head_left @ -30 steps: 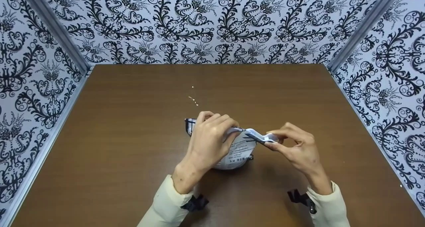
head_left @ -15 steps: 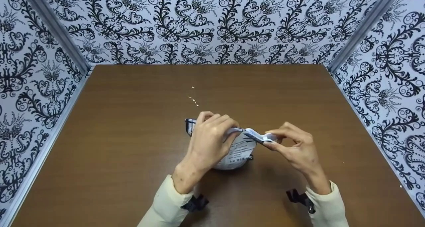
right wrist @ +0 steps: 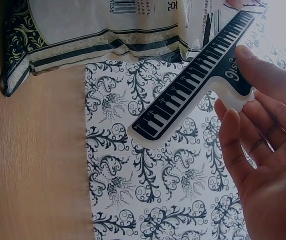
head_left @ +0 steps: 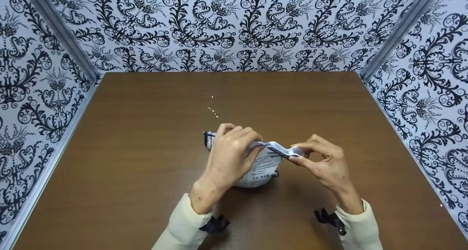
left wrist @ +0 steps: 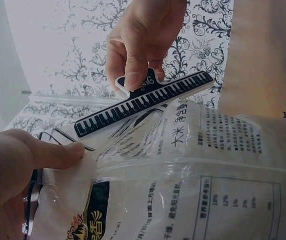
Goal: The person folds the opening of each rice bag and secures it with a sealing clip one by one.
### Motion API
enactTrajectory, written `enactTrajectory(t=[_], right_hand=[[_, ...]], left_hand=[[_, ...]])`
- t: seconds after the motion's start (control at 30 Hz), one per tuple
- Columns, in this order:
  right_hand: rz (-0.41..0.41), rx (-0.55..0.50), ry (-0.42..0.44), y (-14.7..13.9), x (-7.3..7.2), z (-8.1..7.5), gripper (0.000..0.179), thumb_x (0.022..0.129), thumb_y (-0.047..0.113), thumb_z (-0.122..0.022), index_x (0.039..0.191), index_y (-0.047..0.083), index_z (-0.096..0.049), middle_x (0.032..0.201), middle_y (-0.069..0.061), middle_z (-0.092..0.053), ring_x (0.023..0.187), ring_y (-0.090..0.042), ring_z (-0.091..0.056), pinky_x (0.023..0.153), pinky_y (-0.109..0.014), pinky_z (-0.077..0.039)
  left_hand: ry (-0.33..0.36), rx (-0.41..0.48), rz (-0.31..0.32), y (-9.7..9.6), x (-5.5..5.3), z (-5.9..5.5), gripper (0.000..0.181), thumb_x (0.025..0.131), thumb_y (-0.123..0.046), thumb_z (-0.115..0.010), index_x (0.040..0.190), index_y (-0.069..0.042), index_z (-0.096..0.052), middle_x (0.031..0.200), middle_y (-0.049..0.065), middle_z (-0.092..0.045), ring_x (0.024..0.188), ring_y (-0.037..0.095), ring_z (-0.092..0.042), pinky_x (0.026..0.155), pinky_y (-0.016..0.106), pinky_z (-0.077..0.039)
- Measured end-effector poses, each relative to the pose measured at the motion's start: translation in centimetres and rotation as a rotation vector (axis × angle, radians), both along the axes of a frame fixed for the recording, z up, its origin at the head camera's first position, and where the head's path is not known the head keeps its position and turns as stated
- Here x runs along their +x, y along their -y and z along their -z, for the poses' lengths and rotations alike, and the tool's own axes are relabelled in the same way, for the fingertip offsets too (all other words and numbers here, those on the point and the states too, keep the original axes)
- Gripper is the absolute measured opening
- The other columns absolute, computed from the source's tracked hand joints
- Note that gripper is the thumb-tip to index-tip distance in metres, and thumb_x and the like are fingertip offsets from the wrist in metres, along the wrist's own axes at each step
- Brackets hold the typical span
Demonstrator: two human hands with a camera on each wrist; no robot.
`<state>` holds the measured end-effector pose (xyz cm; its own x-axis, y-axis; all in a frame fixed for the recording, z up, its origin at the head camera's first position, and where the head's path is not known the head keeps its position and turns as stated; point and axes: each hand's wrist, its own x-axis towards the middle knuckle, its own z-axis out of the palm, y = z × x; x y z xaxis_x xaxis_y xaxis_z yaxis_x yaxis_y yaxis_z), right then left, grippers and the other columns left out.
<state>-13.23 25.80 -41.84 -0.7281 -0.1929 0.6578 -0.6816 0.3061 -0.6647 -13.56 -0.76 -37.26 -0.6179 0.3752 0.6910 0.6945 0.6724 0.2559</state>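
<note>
A plastic bag of rice (head_left: 261, 169), printed with Chinese text and black lines, stands on the table. My left hand (head_left: 232, 153) pinches its folded top edge between thumb and fingers and hides part of the bag. In the left wrist view, the thumb (left wrist: 65, 155) presses on the film near the edge. My right hand (head_left: 325, 160) pinches the handles of a long clip (right wrist: 198, 75) with a piano-key pattern in black and white. The clip's bar lies slanted along the bag's upper edge (left wrist: 148, 120), its near end close to the left thumb.
Several small pale grains (head_left: 213, 112) lie on the brown table (head_left: 146, 133) behind the bag. Patterned black-and-white panels (head_left: 234, 27) wall the table at the back and sides. A black wrist mount (head_left: 331, 220) sits on the right sleeve.
My right hand has shifted very slightly left with the clip, toward the bag. The left hand and the bag keep nearly the same place.
</note>
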Motion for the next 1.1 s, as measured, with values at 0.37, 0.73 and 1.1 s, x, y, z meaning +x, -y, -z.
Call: enactTrajectory(t=[0.37,0.73,1.1], right_hand=[[-0.001,0.006,-0.006,0.13,0.08,-0.13,0.039,0.065,-0.014,-0.090,0.099,0.004,-0.082,0.077,-0.002,-0.065,0.074,-0.012,-0.060,0.071,-0.019,-0.051],[-0.006,-0.004,-0.009,0.37,0.05,-0.17,0.040,0.065,-0.015,-0.089,0.099,0.003,-0.081,0.077,-0.003,-0.064,0.074,-0.012,-0.060,0.071,-0.018,-0.052],[-0.037,-0.017,-0.048,0.78,-0.28,-0.18,0.042,0.062,-0.020,-0.087,0.098,0.000,-0.080,0.076,-0.005,-0.062,0.073,-0.013,-0.059,0.070,-0.018,-0.051]], left_hand=[[0.005,-0.002,0.000,-0.06,0.01,0.06,0.006,0.092,-0.022,-0.080,0.095,-0.019,-0.076,0.088,-0.012,-0.076,0.083,0.009,-0.069,0.095,0.035,-0.047],[0.011,-0.005,0.001,-0.05,0.03,-0.08,0.006,0.091,-0.021,-0.080,0.095,-0.018,-0.076,0.088,-0.011,-0.075,0.083,0.010,-0.069,0.094,0.035,-0.047],[0.006,-0.007,-0.003,-0.02,0.05,-0.07,0.007,0.091,-0.022,-0.081,0.094,-0.019,-0.075,0.086,-0.012,-0.074,0.082,0.010,-0.068,0.093,0.035,-0.048]])
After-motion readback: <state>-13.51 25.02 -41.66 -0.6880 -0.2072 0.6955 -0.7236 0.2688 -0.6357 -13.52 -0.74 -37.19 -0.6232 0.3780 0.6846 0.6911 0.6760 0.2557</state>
